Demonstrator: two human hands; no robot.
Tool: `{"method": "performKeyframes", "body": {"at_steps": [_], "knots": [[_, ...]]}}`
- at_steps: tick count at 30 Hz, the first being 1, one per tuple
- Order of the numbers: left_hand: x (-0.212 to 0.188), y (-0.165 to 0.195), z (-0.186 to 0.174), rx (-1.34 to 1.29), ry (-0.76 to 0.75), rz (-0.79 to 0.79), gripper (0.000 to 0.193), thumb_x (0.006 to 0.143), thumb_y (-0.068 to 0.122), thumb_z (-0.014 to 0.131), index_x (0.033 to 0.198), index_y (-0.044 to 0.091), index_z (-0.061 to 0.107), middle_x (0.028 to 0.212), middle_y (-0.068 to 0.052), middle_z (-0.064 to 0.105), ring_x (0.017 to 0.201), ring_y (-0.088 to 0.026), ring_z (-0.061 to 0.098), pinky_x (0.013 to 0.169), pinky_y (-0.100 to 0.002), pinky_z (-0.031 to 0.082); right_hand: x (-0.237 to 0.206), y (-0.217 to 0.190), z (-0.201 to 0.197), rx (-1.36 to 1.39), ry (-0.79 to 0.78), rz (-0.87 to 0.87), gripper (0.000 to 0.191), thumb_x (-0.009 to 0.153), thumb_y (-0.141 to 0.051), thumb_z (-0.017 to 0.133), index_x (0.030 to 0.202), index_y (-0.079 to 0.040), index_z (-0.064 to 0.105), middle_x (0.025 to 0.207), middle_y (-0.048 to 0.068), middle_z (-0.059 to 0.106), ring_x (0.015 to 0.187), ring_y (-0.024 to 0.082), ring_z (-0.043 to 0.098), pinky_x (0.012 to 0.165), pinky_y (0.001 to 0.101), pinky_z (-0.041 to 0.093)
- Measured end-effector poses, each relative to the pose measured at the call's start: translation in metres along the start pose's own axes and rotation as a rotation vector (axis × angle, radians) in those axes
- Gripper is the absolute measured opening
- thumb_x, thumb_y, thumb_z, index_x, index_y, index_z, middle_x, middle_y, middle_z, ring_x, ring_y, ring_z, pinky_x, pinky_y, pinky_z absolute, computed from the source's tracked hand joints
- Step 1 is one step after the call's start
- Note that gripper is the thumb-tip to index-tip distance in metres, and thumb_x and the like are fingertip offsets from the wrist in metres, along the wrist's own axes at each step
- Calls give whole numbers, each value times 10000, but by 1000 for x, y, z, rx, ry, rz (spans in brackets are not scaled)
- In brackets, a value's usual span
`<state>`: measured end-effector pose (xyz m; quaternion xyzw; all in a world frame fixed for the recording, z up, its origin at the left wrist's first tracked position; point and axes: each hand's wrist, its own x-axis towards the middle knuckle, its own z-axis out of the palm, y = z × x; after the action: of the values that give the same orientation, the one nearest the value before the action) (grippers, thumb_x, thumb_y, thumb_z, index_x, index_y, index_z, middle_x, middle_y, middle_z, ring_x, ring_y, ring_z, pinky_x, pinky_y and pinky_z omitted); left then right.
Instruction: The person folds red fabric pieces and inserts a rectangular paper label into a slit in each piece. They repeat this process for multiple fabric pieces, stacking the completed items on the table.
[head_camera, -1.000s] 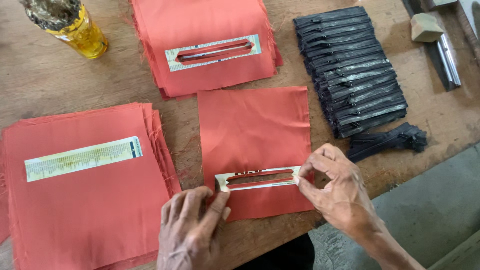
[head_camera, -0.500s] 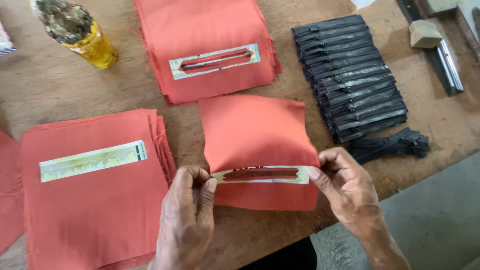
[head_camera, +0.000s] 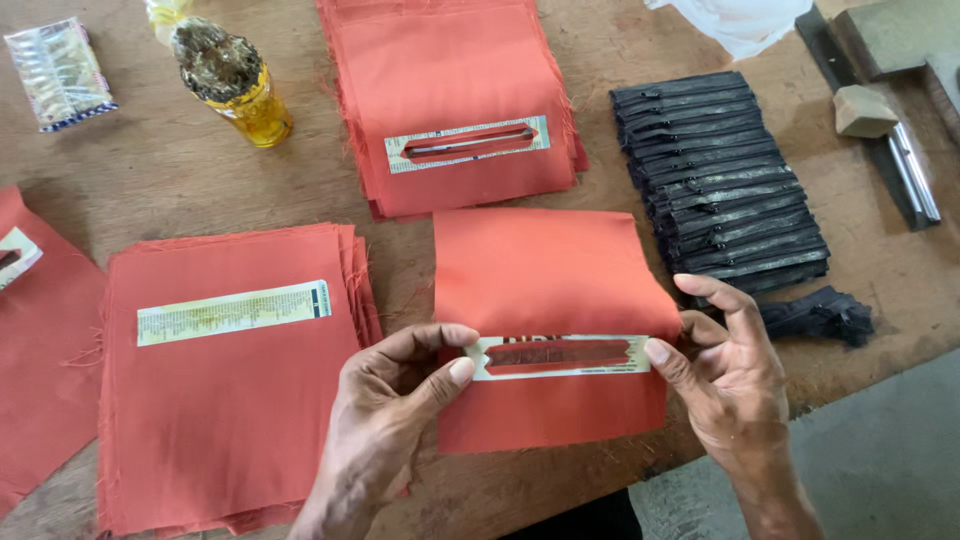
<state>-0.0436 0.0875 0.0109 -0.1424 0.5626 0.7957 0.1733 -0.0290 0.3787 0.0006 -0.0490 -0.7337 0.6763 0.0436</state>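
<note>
Both hands, left (head_camera: 395, 400) and right (head_camera: 730, 375), pinch the strip (head_camera: 560, 357) ends on limp, light cloth (head_camera: 550, 290); grip there, at the stiffer edges.

Orange-red fabric piece (head_camera: 545, 275): roughly square, near table edge, far part flat on the wood, near part lifted slightly. A pale rectangular strip (head_camera: 560, 357) with a long dark-red slot in it runs crosswise on the fabric, below its middle. Left hand (head_camera: 385, 425) pinches the strip's left end, thumb on top; right hand (head_camera: 725, 375) pinches the right end and the fabric edge.
</note>
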Motion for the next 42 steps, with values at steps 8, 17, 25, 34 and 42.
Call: {"method": "performKeyframes", "body": {"at_steps": [8, 17, 25, 34, 42], "knots": [[-2, -9, -5, -454, -246, -132, 261, 837, -30, 764, 1091, -31, 703, 939, -95, 741, 890, -164, 706, 807, -320, 580, -3, -2, -7, 98, -24, 83, 608, 871, 29, 699, 1434, -23, 475, 1122, 183, 739, 1033, 175, 712, 892, 312, 600], [-11, -11, 3, 195, 38, 260, 325, 777, -23, 842, 972, 40, 590, 866, -34, 676, 799, -62, 622, 728, -231, 537, -10, -6, 1, 50, -65, 99, 582, 856, 47, 696, 1399, 5, 491, 1156, 169, 742, 1042, 167, 712, 878, 306, 603], [-14, -1, 4, 265, 106, 226, 255, 787, -46, 784, 940, 38, 598, 821, -41, 716, 791, -70, 670, 714, -251, 576, -8, -5, 0, 2, -52, 141, 585, 850, 24, 706, 1399, -1, 503, 1097, 167, 752, 991, 165, 725, 840, 299, 613], [-12, -3, 1, 172, 88, 209, 305, 792, -92, 768, 985, 25, 562, 845, -46, 684, 850, -86, 725, 705, -265, 598, -6, 3, -5, 46, -70, 149, 592, 856, 35, 698, 1406, 11, 482, 1091, 181, 745, 997, 172, 725, 853, 307, 616], [-11, -9, -2, 99, 27, 339, 333, 828, -98, 777, 1046, 22, 556, 949, -15, 591, 871, -99, 642, 763, -261, 593, -3, 7, -2, 62, -108, 138, 610, 848, 64, 704, 1410, 14, 474, 1095, 182, 739, 995, 172, 716, 855, 300, 602]]}}
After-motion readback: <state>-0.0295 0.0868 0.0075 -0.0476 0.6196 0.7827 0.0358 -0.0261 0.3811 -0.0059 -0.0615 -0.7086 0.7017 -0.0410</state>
